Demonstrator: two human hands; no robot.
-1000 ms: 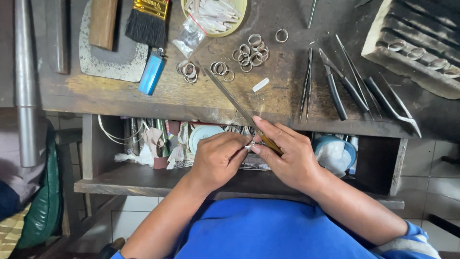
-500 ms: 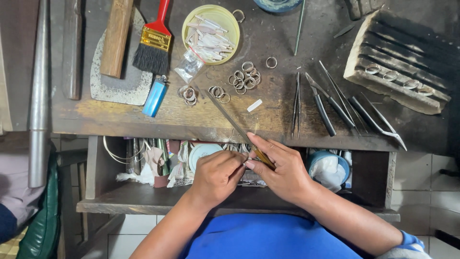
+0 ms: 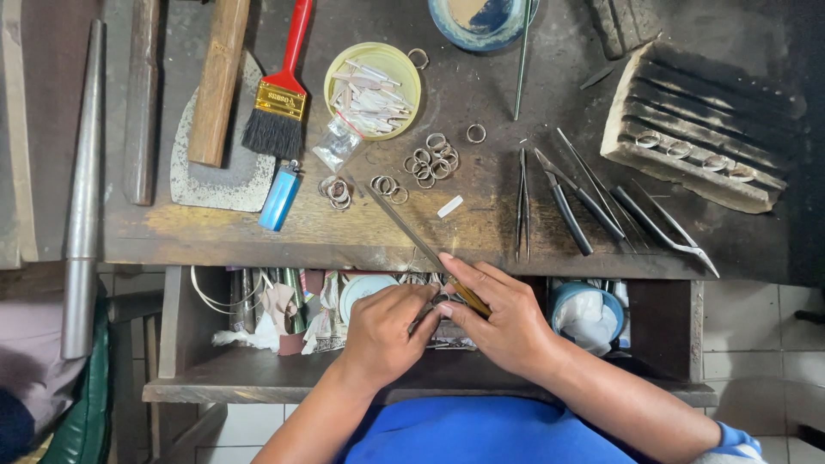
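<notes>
Ring (image 3: 440, 300) sits pinched between both hands, file (image 3: 421, 245) across it.

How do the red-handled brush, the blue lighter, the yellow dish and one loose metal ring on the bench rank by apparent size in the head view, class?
1. Red-handled brush, longest by far.
2. Yellow dish.
3. Blue lighter: about as long as the dish is wide, but much narrower.
4. Loose metal ring, smallest.

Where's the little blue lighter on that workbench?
In the head view, the blue lighter lies left of centre on the wooden bench, just below the red-handled brush and left of a small cluster of metal rings.
</notes>
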